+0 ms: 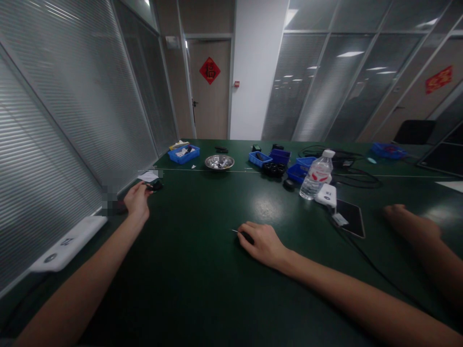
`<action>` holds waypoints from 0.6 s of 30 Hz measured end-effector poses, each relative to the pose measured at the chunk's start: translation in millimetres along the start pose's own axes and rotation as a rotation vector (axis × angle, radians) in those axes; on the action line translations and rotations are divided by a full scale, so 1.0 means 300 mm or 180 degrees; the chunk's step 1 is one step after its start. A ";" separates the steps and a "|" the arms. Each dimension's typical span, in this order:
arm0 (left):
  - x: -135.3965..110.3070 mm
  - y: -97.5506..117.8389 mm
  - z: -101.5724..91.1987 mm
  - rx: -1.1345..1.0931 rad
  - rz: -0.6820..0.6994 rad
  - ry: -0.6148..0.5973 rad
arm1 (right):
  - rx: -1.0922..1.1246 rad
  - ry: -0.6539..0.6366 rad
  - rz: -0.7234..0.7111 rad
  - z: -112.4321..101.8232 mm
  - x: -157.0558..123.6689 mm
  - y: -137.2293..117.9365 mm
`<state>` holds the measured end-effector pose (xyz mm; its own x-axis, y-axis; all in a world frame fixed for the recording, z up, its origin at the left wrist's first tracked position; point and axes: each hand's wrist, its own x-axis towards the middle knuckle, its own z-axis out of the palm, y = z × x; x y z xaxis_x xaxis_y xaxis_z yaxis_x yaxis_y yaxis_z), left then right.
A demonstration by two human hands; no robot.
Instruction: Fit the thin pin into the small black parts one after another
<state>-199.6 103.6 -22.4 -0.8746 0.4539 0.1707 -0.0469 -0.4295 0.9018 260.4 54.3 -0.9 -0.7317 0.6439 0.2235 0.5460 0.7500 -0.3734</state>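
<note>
On the left, my left hand (pixel 137 200) pinches a small black object (pixel 156 185) just above the green table; its kind is too blurred to tell. White paper (pixel 148 176) lies right behind it. My right hand (pixel 262 243) rests on the table near the middle, its fingers curled round a dark object with a thin, pale, pointed tip (pixel 234 231) that sticks out to the left. Most of that object is hidden under the fingers. The two hands are well apart.
Ahead stand a metal bowl (pixel 219 163) and a blue tray (pixel 184 154) of small parts. Further right are a water bottle (pixel 318 174), a white device (pixel 327 194), a black tablet-like panel (pixel 350 218) and cables. Another person's forearm (pixel 415 229) reaches in at right. A white bar (pixel 68 244) lies left.
</note>
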 end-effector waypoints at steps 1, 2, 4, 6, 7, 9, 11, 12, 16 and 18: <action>-0.007 0.004 0.001 -0.0004 -0.0025 -0.0070 | -0.0001 -0.0001 -0.0003 0.002 0.000 0.001; -0.016 0.009 0.004 -0.0005 -0.0055 -0.0152 | -0.0003 0.0005 -0.0006 0.003 0.001 0.001; -0.043 0.022 0.014 -0.0002 -0.0131 -0.0362 | -0.0013 0.0002 -0.0008 0.003 0.002 -0.001; -0.084 0.038 0.028 0.0056 -0.0170 -0.0726 | -0.0040 -0.0015 0.0005 0.002 0.002 -0.003; -0.110 0.047 0.037 0.0133 -0.0155 -0.1000 | -0.0053 -0.0031 0.0014 0.001 0.003 -0.004; -0.171 0.068 0.056 0.0384 -0.0041 -0.1594 | -0.0074 -0.0054 0.0034 0.001 0.003 -0.004; -0.244 0.090 0.074 0.0739 0.0058 -0.2157 | -0.0088 -0.0042 0.0040 0.004 0.002 -0.001; -0.283 0.101 0.083 0.0934 0.0042 -0.2460 | -0.0089 -0.0026 0.0037 0.006 0.001 0.001; -0.446 0.143 0.108 0.1271 -0.0278 -0.3768 | -0.0102 0.0015 0.0024 0.015 0.001 0.004; -0.521 0.163 0.113 0.1409 -0.0331 -0.4329 | -0.0148 0.0027 0.0046 0.014 0.002 0.000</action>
<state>-48.7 38.2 8.6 0.2681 0.9571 0.1098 0.2915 -0.1892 0.9377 258.2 54.0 -4.6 -0.7202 0.6559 0.2261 0.5750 0.7466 -0.3345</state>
